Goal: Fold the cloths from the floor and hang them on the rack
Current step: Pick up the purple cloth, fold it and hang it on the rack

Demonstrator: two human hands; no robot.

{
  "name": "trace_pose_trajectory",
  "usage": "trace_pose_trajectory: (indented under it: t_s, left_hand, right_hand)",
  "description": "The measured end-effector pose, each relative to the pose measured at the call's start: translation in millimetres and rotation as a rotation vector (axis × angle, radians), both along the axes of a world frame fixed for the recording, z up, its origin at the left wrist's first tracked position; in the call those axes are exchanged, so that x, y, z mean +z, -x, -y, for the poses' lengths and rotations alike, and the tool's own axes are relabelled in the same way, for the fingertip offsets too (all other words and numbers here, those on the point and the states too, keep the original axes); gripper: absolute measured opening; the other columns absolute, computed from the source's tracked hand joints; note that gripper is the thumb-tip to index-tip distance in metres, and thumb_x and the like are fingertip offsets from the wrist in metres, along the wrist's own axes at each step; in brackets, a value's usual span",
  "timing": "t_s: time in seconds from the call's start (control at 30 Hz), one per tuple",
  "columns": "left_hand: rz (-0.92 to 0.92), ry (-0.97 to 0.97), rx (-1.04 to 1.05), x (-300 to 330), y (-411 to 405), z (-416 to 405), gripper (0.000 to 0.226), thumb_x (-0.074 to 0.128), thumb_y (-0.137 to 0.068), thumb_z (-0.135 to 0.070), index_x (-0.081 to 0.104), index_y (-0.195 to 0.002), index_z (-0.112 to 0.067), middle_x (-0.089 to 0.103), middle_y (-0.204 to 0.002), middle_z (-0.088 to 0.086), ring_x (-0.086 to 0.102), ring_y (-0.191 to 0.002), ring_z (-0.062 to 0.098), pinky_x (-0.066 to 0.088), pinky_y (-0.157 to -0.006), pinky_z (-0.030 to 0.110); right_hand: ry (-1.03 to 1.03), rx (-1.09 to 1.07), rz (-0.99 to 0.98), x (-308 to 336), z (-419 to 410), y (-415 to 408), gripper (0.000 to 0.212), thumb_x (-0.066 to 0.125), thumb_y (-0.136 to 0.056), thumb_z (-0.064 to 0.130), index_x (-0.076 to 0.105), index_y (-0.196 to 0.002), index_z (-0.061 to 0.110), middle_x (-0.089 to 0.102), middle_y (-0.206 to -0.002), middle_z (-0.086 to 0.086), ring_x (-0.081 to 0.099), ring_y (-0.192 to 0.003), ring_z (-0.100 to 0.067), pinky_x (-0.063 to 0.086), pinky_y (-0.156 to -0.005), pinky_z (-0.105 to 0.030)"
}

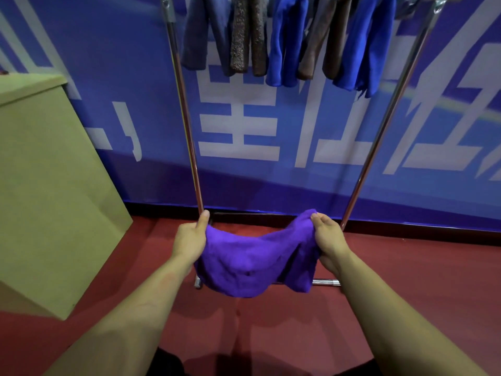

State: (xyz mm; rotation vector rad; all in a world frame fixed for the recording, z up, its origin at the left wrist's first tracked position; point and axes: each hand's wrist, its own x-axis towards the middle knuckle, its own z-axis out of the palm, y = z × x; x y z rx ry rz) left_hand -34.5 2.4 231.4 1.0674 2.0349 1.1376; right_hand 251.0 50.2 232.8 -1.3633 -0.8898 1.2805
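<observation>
Both hands hold one purple cloth [252, 264] out in front of the person, above the red floor [406, 267] and low before the rack [189, 131]. The left hand [189, 240] grips the cloth's left edge, fingers curled under the fabric and thumb pointing up along it; the right hand [328, 237] pinches the right corner, thumb and fingers bunched on a raised peak of fabric. Between them the cloth sags in a loose, rumpled swag, its lower edge hanging in front of the rack's bottom bar [326, 282]. It looks spread rather than folded: no crisp crease or doubled edge shows, so the folding of this piece seems barely begun or not begun at all. Up top, the rack's rail is out of the frame, but a row of hung cloths [287, 42] drapes from it, side by side: greyish blue, speckled brown, bright blue, brown, and bright blue again. That row suggests a good part of the job is done. What is left, at the least, is to fold this purple one and drape it beside the others. No other cloth shows on the visible floor, so this may be among the last, though the floor behind and to the sides is out of view. A tan box [48, 185] stands at the left against the blue banner [271, 172].
</observation>
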Motion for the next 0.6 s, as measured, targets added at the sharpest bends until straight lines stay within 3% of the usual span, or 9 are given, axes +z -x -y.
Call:
trace_pose_trajectory:
  t_s: [0.07, 0.13, 0.2, 0.27, 0.37, 0.47, 0.6]
  left_hand:
    - [0.056, -0.023, 0.073, 1, 2, -2, 0.059, 0.048, -0.099, -0.055, 0.038, -0.057, -0.016, 0.04, -0.056, 0.001, 0.035, -0.057, 0.022, 0.027, -0.053, 0.038]
    - [0.249, -0.075, 0.108, -2, 3, -6, 0.056, 0.052, -0.099, -0.052, 0.044, -0.057, -0.015, 0.045, -0.058, 0.002, 0.038, -0.057, 0.02, 0.03, -0.054, 0.035]
    - [0.588, -0.138, 0.108, -3, 5, -10, 0.038, 0.06, -0.099, -0.038, 0.063, -0.07, -0.013, 0.062, -0.073, 0.011, 0.055, -0.067, 0.021, 0.048, -0.067, 0.035]
    - [0.813, -0.191, 0.038, -2, 7, -12, 0.016, 0.06, -0.098, -0.016, 0.069, -0.09, -0.006, 0.071, -0.089, 0.018, 0.068, -0.078, 0.025, 0.056, -0.082, 0.037]
    - [0.766, -0.236, -0.044, 2, 7, -10, 0.017, 0.056, -0.098, -0.005, 0.07, -0.106, 0.0, 0.075, -0.097, 0.016, 0.074, -0.083, 0.022, 0.06, -0.082, 0.032]
    - [0.685, -0.31, 0.01, 1, 11, -9, 0.015, 0.063, -0.097, -0.011, 0.074, -0.105, -0.006, 0.074, -0.109, 0.019, 0.07, -0.103, 0.03, 0.054, -0.098, 0.04]
    - [0.621, -0.35, 0.024, -1, 18, -10, 0.021, 0.073, -0.09, -0.026, 0.077, -0.102, -0.01, 0.075, -0.109, 0.015, 0.067, -0.112, 0.032, 0.049, -0.106, 0.05]
  right_hand:
    - [0.029, -0.049, -0.055, 1, -2, -3, 0.023, 0.047, -0.104, 0.015, 0.065, -0.089, 0.011, 0.065, -0.088, -0.013, 0.057, -0.086, -0.026, 0.05, -0.078, -0.038]
    - [0.095, -0.042, -0.216, 0, -6, -8, 0.021, 0.051, -0.102, 0.018, 0.069, -0.102, 0.007, 0.068, -0.103, -0.018, 0.062, -0.096, -0.03, 0.052, -0.091, -0.043]
    - [0.149, 0.015, -0.421, 7, -7, -11, 0.032, 0.054, -0.1, 0.017, 0.061, -0.125, -0.002, 0.066, -0.114, -0.021, 0.064, -0.104, -0.033, 0.052, -0.097, -0.045]
    - [0.138, 0.036, -0.484, 15, -6, -14, 0.038, 0.055, -0.097, 0.002, 0.053, -0.134, 0.01, 0.069, -0.109, -0.019, 0.068, -0.095, -0.029, 0.056, -0.086, -0.041]
    - [0.049, 0.061, -0.255, 15, -3, -19, 0.047, 0.058, -0.096, -0.005, 0.054, -0.134, 0.023, 0.072, -0.083, -0.013, 0.067, -0.077, -0.022, 0.057, -0.077, -0.036]
    - [-0.063, 0.065, 0.014, 9, -4, -24, 0.045, 0.07, -0.093, 0.01, 0.059, -0.137, 0.016, 0.07, -0.086, -0.017, 0.063, -0.08, -0.024, 0.054, -0.084, -0.041]
    - [-0.168, -0.069, 0.149, 17, -2, -27, 0.021, 0.076, -0.089, 0.022, 0.077, -0.108, 0.013, 0.078, -0.098, -0.007, 0.07, -0.09, -0.018, 0.055, -0.092, -0.037]
